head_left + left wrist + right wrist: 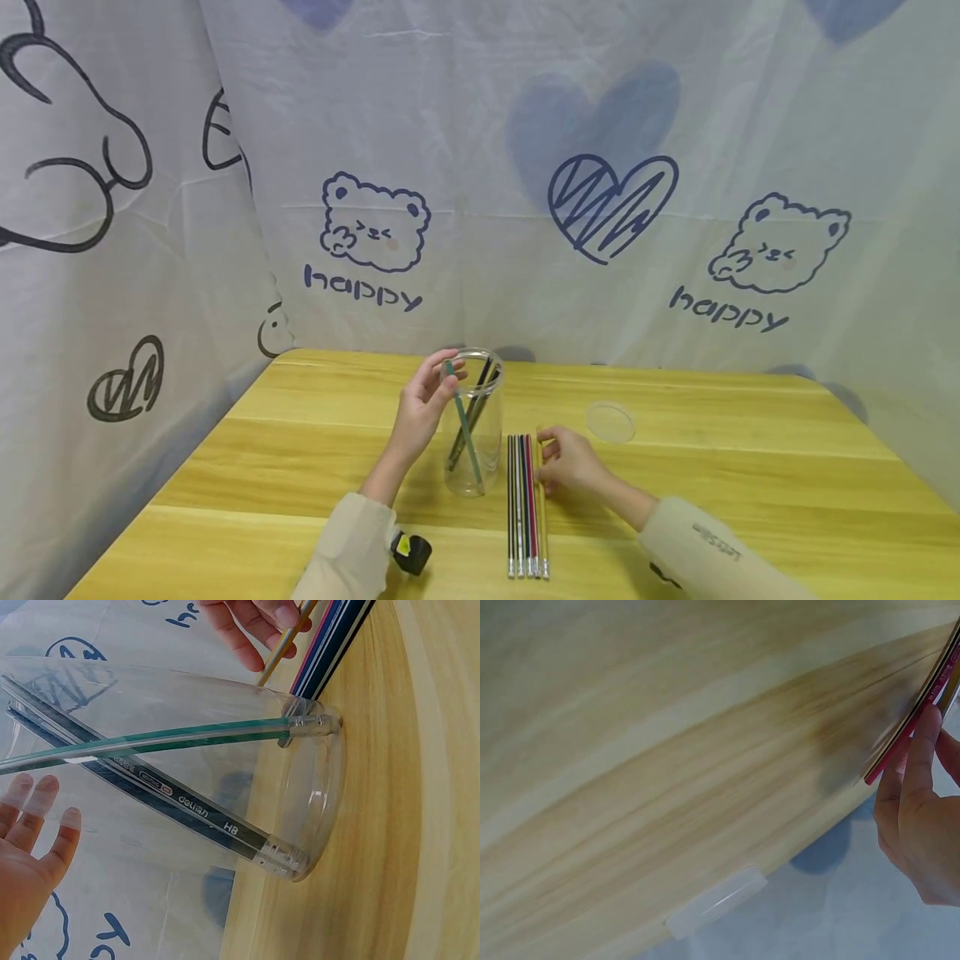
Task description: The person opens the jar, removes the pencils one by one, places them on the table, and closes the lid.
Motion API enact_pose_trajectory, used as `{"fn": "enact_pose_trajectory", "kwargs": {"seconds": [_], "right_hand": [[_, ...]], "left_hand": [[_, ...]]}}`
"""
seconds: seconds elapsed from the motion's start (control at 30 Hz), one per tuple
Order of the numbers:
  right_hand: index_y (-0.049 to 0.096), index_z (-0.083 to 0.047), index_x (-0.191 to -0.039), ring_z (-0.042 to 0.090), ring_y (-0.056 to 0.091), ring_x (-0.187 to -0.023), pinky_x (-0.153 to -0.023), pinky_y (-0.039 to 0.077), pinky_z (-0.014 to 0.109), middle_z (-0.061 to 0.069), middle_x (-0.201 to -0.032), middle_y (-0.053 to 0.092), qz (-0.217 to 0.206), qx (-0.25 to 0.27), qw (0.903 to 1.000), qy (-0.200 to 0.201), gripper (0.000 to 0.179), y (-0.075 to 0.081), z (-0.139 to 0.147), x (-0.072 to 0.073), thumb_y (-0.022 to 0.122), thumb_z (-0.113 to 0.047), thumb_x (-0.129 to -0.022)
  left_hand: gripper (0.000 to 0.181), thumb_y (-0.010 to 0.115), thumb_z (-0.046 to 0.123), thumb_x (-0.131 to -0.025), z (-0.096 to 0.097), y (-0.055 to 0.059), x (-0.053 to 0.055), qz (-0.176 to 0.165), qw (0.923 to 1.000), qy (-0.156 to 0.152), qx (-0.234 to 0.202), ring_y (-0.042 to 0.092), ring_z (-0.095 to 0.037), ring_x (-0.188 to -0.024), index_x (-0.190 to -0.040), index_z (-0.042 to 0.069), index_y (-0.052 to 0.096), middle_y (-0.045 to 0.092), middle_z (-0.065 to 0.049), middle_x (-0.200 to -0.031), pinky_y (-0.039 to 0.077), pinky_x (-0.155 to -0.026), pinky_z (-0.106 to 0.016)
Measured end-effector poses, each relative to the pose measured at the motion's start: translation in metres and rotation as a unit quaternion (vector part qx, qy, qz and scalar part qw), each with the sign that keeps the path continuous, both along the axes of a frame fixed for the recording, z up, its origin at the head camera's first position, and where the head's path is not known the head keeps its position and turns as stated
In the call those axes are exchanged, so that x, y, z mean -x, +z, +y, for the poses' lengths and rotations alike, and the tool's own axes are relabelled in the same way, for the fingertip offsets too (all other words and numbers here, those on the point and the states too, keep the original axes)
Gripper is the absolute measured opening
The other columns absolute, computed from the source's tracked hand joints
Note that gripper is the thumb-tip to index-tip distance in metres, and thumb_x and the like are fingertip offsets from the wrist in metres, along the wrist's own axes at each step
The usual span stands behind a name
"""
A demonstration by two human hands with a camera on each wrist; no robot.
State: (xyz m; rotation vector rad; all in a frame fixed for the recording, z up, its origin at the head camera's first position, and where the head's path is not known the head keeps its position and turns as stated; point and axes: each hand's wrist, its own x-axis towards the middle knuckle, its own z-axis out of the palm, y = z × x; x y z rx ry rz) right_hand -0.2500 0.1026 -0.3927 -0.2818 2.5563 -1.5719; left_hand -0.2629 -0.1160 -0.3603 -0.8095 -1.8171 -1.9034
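A tall clear plastic jar (490,437) stands upright on the table. Inside it, two dark pencils (187,796) lean with their eraser ends down. My left hand (423,400), at the jar's rim, pinches the upper part of a green pencil (202,737); its eraser end is at the jar's bottom. To the right of the jar, several pencils (521,500) in black, white, navy and red lie side by side, erasers toward me. My right hand (568,458) pinches a yellow pencil (544,525) at the right end of that row, thumb and fingers on its upper half.
Behind my right hand lies a clear round lid (610,422) on the wooden table (712,500). A white printed cloth (480,150) hangs along the table's back and left. A black strap piece with a yellow patch (410,552) sits at my left sleeve.
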Motion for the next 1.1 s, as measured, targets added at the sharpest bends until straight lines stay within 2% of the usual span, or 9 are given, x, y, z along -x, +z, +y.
{"fn": "enact_pose_trajectory", "kwargs": {"seconds": [0.2, 0.33, 0.63, 0.9, 1.0, 1.1], "right_hand": [[0.046, 0.015, -0.111, 0.019, 0.053, -0.053, -0.049, 0.052, 0.032, 0.016, -0.082, 0.049, -0.009, 0.004, 0.9999, 0.005, 0.051, -0.0002, -0.0030, 0.0022, 0.061, 0.023, -0.063], [0.047, 0.016, -0.107, 0.019, 0.053, -0.053, -0.049, 0.052, 0.032, 0.016, -0.079, 0.048, -0.009, 0.002, 0.9999, 0.008, 0.047, -0.0024, -0.0045, 0.0038, 0.061, 0.023, -0.063], [0.049, 0.018, -0.103, 0.018, 0.053, -0.054, -0.048, 0.052, 0.031, 0.017, -0.081, 0.049, -0.001, -0.009, 0.9998, 0.016, 0.043, -0.0063, -0.0066, 0.0038, 0.062, 0.022, -0.062], [0.050, 0.018, -0.103, 0.017, 0.052, -0.053, -0.048, 0.051, 0.030, 0.016, -0.081, 0.050, -0.001, -0.019, 0.9997, 0.015, 0.042, -0.0068, -0.0073, 0.0041, 0.063, 0.021, -0.063], [0.051, 0.018, -0.103, 0.017, 0.053, -0.053, -0.048, 0.051, 0.030, 0.016, -0.081, 0.050, 0.002, -0.023, 0.9996, 0.017, 0.042, -0.0069, -0.0063, 0.0038, 0.063, 0.021, -0.063], [0.051, 0.018, -0.102, 0.018, 0.053, -0.056, -0.049, 0.052, 0.030, 0.016, -0.081, 0.050, 0.001, -0.023, 0.9996, 0.017, 0.041, -0.0061, -0.0053, 0.0029, 0.064, 0.019, -0.063]], "left_hand": [[0.035, 0.039, -0.010, -0.088, -0.0002, 0.0014, -0.0002, -0.008, 0.9999, 0.006, 0.009, 0.055, -0.013, -0.100, -0.123, -0.006, 0.041, 0.050, -0.028, -0.116, 0.043, -0.088, -0.035], [0.036, 0.038, -0.012, -0.087, 0.0001, 0.0017, -0.0004, -0.008, 0.9999, 0.009, 0.012, 0.055, -0.008, -0.098, -0.123, -0.009, 0.039, 0.049, -0.030, -0.116, 0.043, -0.088, -0.036], [0.034, 0.043, 0.001, -0.090, -0.0007, -0.0010, 0.0002, -0.005, 1.0000, 0.004, 0.004, 0.053, -0.029, -0.104, -0.125, 0.000, 0.043, 0.052, -0.024, -0.117, 0.042, -0.089, -0.037], [0.035, 0.044, 0.004, -0.090, -0.0005, -0.0009, 0.0001, 0.001, 1.0000, -0.002, -0.001, 0.046, -0.047, -0.105, -0.125, 0.000, 0.043, 0.052, -0.025, -0.116, 0.042, -0.089, -0.038], [0.035, 0.044, 0.004, -0.090, -0.0004, 0.0001, -0.0007, -0.001, 1.0000, -0.004, -0.004, 0.046, -0.049, -0.105, -0.125, 0.000, 0.042, 0.051, -0.025, -0.116, 0.043, -0.089, -0.037], [0.035, 0.044, 0.004, -0.091, -0.0003, 0.0012, -0.0017, -0.004, 1.0000, -0.003, -0.004, 0.049, -0.043, -0.105, -0.125, -0.001, 0.042, 0.051, -0.025, -0.116, 0.043, -0.089, -0.037]]}}
